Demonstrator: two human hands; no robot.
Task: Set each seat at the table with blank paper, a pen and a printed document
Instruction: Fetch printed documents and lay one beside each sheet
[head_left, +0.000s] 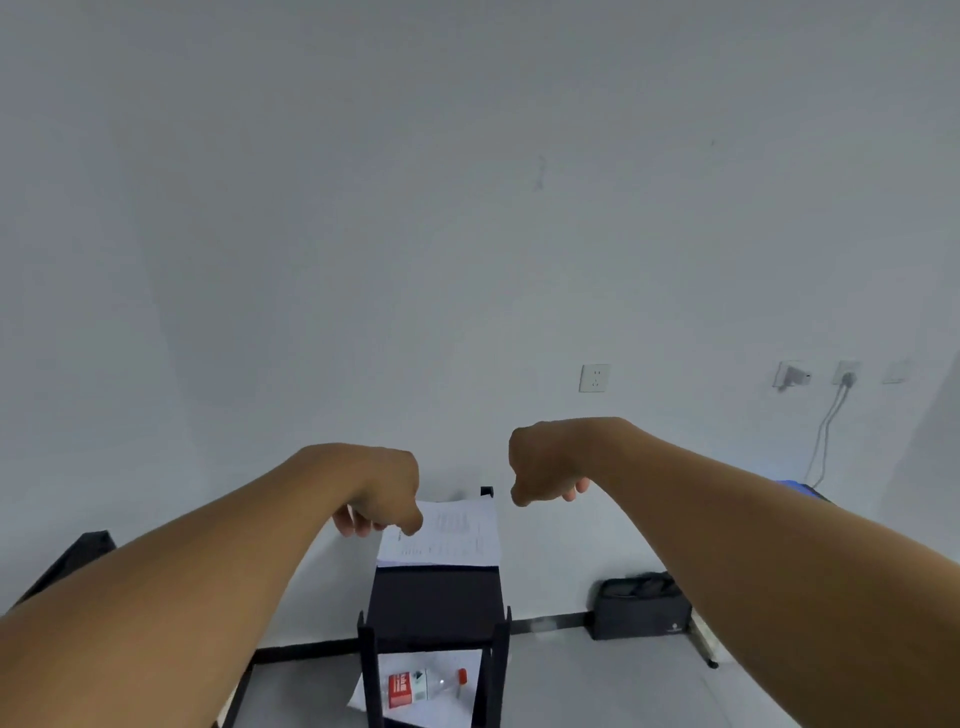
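A stack of printed documents (457, 535) lies on top of a narrow black stand (436, 597) against the white wall. My left hand (384, 493) hangs over the stack's far left corner, fingers loosely curled. Its thumb tip shows in front of the paper's left edge, and the corner itself is hidden behind the hand. My right hand (540, 462) hovers above and to the right of the stack, apart from it, fingers curled downward and holding nothing. No pen or table is in view.
The stand's lower shelf holds a white sheet (452, 670), a red box (400, 688) and a clear tube with an orange cap (457, 680). A black bag (641, 605) sits on the floor to the right. A dark object (67, 564) stands at the left. Wall sockets (595, 378) and cables (831, 415) are on the wall.
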